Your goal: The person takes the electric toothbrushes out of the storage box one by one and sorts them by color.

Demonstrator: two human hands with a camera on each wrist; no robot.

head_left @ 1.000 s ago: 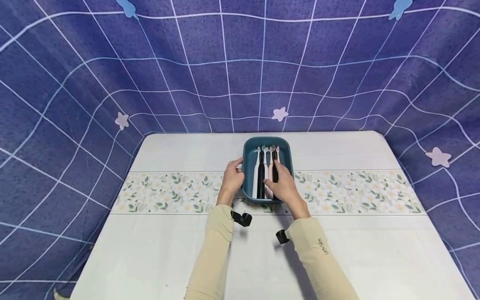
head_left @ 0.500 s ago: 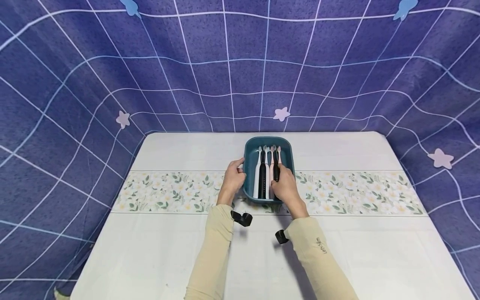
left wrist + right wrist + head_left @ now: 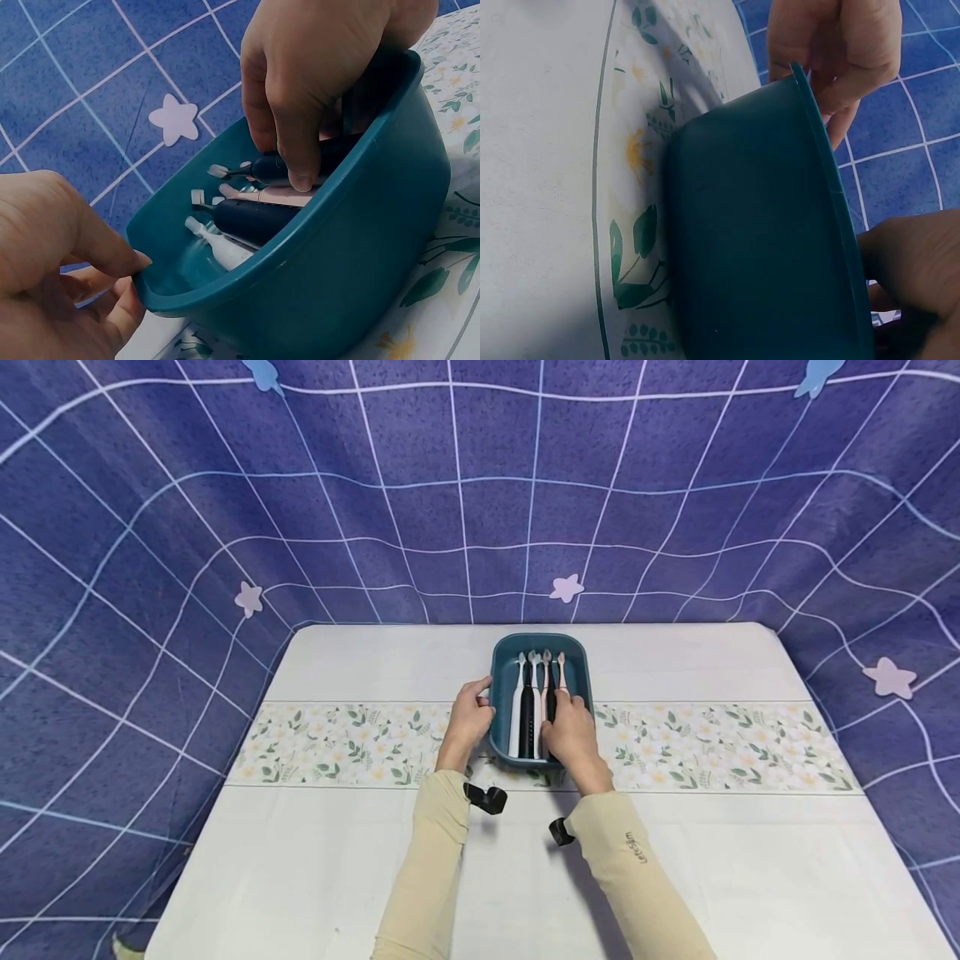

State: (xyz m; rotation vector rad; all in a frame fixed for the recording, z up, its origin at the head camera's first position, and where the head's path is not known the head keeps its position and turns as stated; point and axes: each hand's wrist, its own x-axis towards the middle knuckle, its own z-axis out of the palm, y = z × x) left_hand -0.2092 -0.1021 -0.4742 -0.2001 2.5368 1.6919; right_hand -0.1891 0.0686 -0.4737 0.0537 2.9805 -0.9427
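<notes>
Electric toothbrushes [image 3: 527,718] are arranged side by side in the tub [image 3: 506,681], which is positioned on the table [image 3: 322,860] before the curtain [image 3: 420,510].

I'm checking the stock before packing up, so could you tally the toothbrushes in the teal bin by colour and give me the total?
White toothbrushes: 2
Black toothbrushes: 2
Pink toothbrushes: 2
Total: 6
</notes>
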